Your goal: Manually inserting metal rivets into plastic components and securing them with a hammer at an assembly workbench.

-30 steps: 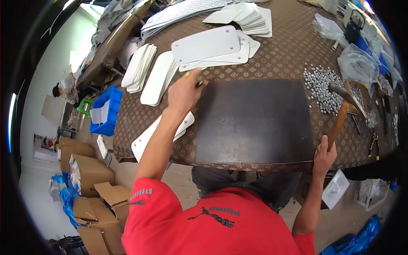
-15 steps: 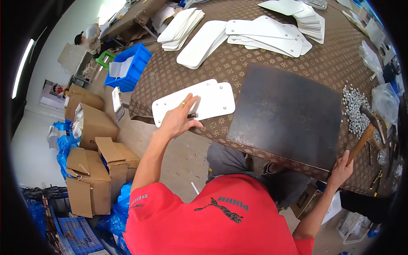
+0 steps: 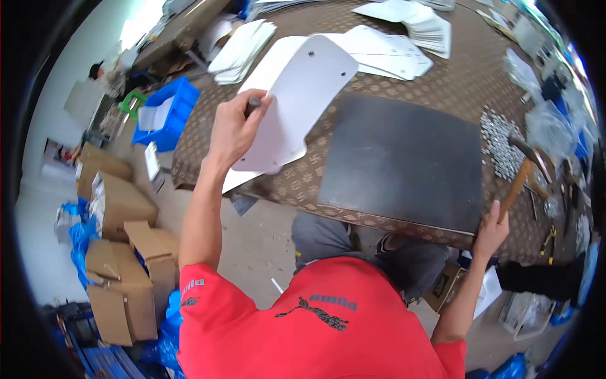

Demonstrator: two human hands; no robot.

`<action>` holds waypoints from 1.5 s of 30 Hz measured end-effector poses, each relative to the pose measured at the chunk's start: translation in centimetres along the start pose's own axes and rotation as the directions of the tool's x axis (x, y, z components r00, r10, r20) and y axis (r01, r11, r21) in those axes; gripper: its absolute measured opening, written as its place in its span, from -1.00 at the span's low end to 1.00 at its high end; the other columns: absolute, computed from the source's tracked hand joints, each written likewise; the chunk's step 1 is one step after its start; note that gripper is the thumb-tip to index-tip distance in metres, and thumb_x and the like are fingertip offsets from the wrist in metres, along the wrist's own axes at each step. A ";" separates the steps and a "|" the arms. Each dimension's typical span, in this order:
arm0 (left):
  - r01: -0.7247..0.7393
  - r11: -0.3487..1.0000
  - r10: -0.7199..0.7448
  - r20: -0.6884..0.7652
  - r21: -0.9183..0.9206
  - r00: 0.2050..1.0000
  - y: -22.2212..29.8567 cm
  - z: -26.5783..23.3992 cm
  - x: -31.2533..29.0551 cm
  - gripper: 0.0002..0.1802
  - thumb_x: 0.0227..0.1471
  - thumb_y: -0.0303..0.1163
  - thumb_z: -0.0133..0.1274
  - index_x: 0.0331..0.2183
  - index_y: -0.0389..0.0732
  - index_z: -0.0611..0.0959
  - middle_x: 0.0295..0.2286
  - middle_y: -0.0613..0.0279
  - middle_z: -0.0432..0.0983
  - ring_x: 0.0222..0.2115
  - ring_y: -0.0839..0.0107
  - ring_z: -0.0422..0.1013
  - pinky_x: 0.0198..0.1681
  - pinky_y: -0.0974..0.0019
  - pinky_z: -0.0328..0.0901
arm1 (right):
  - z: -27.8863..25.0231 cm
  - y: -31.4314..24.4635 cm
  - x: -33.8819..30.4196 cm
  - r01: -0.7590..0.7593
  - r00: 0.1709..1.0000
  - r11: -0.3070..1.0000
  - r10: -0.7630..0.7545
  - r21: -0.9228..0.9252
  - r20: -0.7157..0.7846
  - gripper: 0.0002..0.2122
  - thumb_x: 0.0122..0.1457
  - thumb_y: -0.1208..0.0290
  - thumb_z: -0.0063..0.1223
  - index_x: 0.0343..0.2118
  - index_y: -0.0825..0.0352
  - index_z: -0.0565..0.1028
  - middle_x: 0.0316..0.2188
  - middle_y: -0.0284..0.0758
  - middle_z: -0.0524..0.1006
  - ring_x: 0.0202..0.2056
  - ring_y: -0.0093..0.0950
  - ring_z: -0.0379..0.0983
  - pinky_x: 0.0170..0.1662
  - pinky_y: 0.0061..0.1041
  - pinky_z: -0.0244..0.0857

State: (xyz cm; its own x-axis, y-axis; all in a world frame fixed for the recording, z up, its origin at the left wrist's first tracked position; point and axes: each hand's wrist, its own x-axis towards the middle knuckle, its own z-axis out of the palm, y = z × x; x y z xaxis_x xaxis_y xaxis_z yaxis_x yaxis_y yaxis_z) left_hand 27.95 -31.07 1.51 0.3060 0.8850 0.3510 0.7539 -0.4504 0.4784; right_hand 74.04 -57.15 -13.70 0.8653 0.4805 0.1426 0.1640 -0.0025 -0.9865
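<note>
My left hand [image 3: 232, 129] grips a white flat plate with rounded corners [image 3: 297, 101] by its left edge and holds it lifted and tilted above the table's near left part. A second white plate [image 3: 237, 180] lies under it on the patterned brown tablecloth [image 3: 404, 79]. My right hand [image 3: 491, 228] holds the wooden handle of a hammer [image 3: 521, 170] at the near right edge of a dark square board [image 3: 404, 161]. The hammer's head lies beside a heap of small silver metal parts [image 3: 499, 142].
Stacks of white plates [image 3: 391, 44] lie across the far table, and more are piled at the far left [image 3: 240, 47]. A blue bin [image 3: 165, 114] and cardboard boxes [image 3: 120, 208] stand on the floor left. Bags and tools crowd the right edge [image 3: 549, 126].
My left hand has picked one white plate up from the table's left edge and raised it, tilted. My right hand has stayed on the hammer handle.
</note>
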 end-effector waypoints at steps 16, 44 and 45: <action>-0.064 0.850 0.330 0.434 -0.524 0.838 6.6 12.9 -6.4 -0.84 0.11 -0.42 0.17 -0.23 -0.21 0.64 -0.29 0.15 0.50 -0.34 0.29 0.44 -0.22 0.35 0.36 | 0.8 -0.4 -2.1 -0.110 0.984 0.994 0.110 -0.004 0.141 -0.68 0.43 0.19 -0.03 -0.48 0.18 0.31 -0.69 -0.61 0.20 -0.72 -0.80 0.05 -0.68 -0.69 -0.14; 0.044 0.702 0.091 0.150 -0.711 0.984 3.7 19.0 0.4 -0.78 0.05 -0.60 0.23 -0.19 -0.33 0.71 -0.33 0.28 0.67 -0.32 0.56 0.54 -0.15 0.44 0.43 | 11.4 -11.7 -5.8 0.156 0.762 0.831 0.243 -0.534 0.601 -0.66 0.40 0.16 0.00 -0.50 0.21 0.31 -0.70 -0.57 0.24 -0.68 -0.76 0.15 -0.63 -0.66 0.01; 0.049 0.704 0.084 0.152 -0.709 0.985 3.5 18.7 0.0 -0.78 0.05 -0.60 0.23 -0.19 -0.33 0.71 -0.33 0.28 0.67 -0.32 0.56 0.54 -0.15 0.44 0.43 | 10.6 -12.1 -6.2 0.157 0.757 0.831 0.247 -0.534 0.605 -0.66 0.40 0.16 0.00 -0.50 0.21 0.31 -0.70 -0.57 0.24 -0.68 -0.76 0.15 -0.63 -0.66 0.01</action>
State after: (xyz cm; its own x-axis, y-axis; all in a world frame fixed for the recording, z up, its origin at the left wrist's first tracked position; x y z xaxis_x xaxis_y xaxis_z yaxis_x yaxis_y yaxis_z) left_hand 41.42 -30.45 -11.86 0.4528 0.8517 0.2638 0.1334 -0.3572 0.9244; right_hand 61.68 -50.82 -3.55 0.4086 0.8939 -0.1843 0.5251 -0.3954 -0.7536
